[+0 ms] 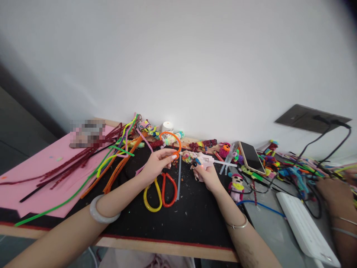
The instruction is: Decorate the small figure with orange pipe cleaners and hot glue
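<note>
Ring of bright orange pipe cleaner (pixel 168 133) rises mid-scene above the black-covered tabletop (pixel 200 219), its near end pinched between fingers of the left hand (pixel 159 162); likely light, springy, easily bent, best held there. Fingers of the right hand (pixel 205 175) grip a pale-pink plastic glue gun (pixel 206 160).

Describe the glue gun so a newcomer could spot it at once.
Find the big black mat, then the wearer's right hand above it. That hand grips the glue gun, pale-bodied with a mottled, multicoloured front end. Unlike the loose translucent sticks nearby, it has one such stick jutting from its back.
</note>
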`<state>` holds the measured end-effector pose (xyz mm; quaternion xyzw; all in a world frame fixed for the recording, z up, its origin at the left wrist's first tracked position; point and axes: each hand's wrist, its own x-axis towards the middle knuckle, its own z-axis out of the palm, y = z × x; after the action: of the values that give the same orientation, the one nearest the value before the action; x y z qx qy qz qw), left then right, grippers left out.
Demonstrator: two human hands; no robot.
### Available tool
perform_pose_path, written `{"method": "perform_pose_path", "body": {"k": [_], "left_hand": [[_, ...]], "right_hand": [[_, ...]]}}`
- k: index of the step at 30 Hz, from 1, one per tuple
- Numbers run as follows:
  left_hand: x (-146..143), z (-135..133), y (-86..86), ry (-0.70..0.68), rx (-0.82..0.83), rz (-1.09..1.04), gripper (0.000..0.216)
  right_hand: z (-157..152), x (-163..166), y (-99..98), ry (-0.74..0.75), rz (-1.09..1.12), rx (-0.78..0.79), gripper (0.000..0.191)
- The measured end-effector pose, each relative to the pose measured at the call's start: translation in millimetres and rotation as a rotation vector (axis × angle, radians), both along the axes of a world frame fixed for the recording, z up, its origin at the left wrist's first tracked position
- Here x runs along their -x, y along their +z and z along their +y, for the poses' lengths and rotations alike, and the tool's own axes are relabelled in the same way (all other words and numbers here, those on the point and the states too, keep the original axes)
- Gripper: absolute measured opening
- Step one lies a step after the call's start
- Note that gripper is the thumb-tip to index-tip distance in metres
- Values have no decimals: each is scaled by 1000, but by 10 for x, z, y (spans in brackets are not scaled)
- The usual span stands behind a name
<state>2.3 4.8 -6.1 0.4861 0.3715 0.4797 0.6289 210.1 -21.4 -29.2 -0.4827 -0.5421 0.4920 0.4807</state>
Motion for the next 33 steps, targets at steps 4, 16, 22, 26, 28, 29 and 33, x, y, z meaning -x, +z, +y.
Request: {"method": "perform_pose_path", "body": {"k": [4,16,22,26,28,29,33], "left_hand": [[1,-2,8,1,7,-3,30],[3,5,-5,-2,12,4,31],[6,-1,-12,-1,3,2,29],[3,0,-14,11,6,4,30],[2,2,-15,12,3,8,30],[2,3,-15,10,0,8,31],[5,5,-16,3,-2,4,31]], "right_hand": [[-1,10,9,-1,3,-8,27],[11,15,-17,-40,82,-34,25],[9,26,14,-72,113,-32,27],[9,20,-3,-36,71,-30,27],[5,19,-9,-29,53,-30,27],[3,19,-9,-26,47,-33,27],[-5,25,7,-19,11,-32,28]]}}
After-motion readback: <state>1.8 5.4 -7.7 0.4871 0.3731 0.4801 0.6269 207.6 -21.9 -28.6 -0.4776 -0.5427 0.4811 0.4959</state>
